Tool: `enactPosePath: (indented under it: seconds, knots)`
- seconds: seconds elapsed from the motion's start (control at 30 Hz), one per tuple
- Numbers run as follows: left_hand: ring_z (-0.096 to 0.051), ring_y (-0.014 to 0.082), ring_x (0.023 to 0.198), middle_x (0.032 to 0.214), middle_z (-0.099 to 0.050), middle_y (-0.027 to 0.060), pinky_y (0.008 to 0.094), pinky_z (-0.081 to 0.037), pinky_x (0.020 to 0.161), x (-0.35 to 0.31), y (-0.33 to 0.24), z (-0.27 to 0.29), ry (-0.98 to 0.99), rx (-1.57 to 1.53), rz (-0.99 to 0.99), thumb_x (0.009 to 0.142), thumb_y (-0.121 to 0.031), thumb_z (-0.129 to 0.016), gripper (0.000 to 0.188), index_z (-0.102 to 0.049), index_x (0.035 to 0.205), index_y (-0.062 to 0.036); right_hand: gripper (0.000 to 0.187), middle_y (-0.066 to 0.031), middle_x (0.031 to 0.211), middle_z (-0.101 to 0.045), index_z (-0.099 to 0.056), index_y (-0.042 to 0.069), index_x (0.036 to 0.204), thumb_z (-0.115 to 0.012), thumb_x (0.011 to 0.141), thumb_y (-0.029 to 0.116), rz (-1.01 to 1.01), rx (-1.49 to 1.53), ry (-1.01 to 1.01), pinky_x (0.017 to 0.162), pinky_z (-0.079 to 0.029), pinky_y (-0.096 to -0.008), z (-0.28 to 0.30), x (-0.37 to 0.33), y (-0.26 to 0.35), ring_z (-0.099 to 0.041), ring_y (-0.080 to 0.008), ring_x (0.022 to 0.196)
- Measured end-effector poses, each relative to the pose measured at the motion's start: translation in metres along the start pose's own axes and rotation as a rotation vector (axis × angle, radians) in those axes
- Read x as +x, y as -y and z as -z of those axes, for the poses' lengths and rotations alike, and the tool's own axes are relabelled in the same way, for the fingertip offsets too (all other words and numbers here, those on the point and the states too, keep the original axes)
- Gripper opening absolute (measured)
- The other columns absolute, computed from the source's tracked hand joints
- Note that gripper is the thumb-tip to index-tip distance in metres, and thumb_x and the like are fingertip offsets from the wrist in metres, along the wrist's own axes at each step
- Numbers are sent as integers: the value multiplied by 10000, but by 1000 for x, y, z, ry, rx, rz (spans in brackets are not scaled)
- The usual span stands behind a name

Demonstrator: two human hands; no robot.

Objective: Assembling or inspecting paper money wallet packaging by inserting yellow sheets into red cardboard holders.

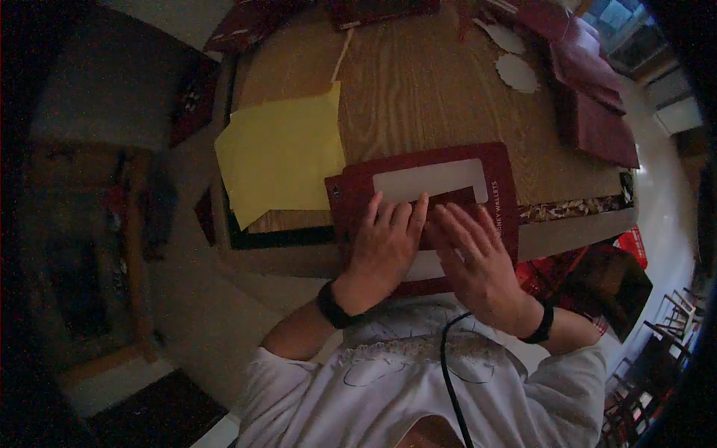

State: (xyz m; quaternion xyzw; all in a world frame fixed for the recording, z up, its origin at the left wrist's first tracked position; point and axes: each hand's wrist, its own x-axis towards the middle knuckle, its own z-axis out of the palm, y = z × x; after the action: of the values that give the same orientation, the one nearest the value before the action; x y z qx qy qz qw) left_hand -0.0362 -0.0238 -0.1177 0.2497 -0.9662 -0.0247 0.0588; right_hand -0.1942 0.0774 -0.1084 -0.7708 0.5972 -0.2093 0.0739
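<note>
A dark red flat packet with a pale panel lies at the near edge of the wooden table, partly overhanging toward me. Across its middle runs a dark red strip, largely covered by my fingers. My left hand rests on the packet's left part, fingers extended with their tips at the strip. My right hand lies over the strip's right part, fingers stretched out and slightly apart. Neither hand visibly grips anything. Whatever is directly beneath the palms is hidden.
Left of the packet, a yellow sheet lies on the wooden tabletop. Dark red pieces are piled along the right side, near a white scalloped tag. A black cable hangs over my shirt. Red and dark items sit below the table's right edge.
</note>
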Motion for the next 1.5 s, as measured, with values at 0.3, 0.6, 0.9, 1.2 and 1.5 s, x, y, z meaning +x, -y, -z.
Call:
enactPosePath:
  seconds: [0.3,0.6,0.9,1.2,1.5]
  knots:
    - [-299,315,1309,1404,-308,198,438,-258,1072,-18,-17,2,105,3,56,855,-143,-423,515,-350,1325,55,672,-131,1462,-252,-298,36,1390,-462,759,195,-64,-109,202,1107,-129,-474,-16,-6,-3,-202,-266,1370]
    - [-215,323,1354,1446,-236,202,439,-192,1099,-21,-21,-17,134,-50,91,859,-274,-485,639,-274,1365,54,647,-132,1462,-252,-281,44,1398,-477,812,233,-74,-46,250,1109,-131,-456,-19,-7,-11,-217,-263,1363]
    - [-201,311,1357,1462,-215,172,435,-210,1092,-41,-24,-7,197,-129,121,794,-316,-604,754,-269,1380,20,666,-153,1461,-239,-318,32,1374,-557,797,266,-27,56,223,1102,-174,-448,-13,-12,-12,-224,-279,1359]
    - [-236,310,1344,1451,-247,155,485,-223,1080,-42,-16,0,194,-177,81,811,-265,-607,627,-361,1357,-80,571,-172,1442,-271,-385,-7,1322,-527,799,173,-109,-13,253,1100,-187,-464,-11,-35,-12,-231,-316,1350]
    - [-392,300,1262,1315,-458,145,492,-284,1046,-35,9,-5,32,-214,57,774,-41,-504,427,-552,1198,-55,518,-197,1449,-234,-470,175,1306,-519,791,203,-132,41,221,1095,-158,-511,-5,-29,-8,-218,-341,1350]
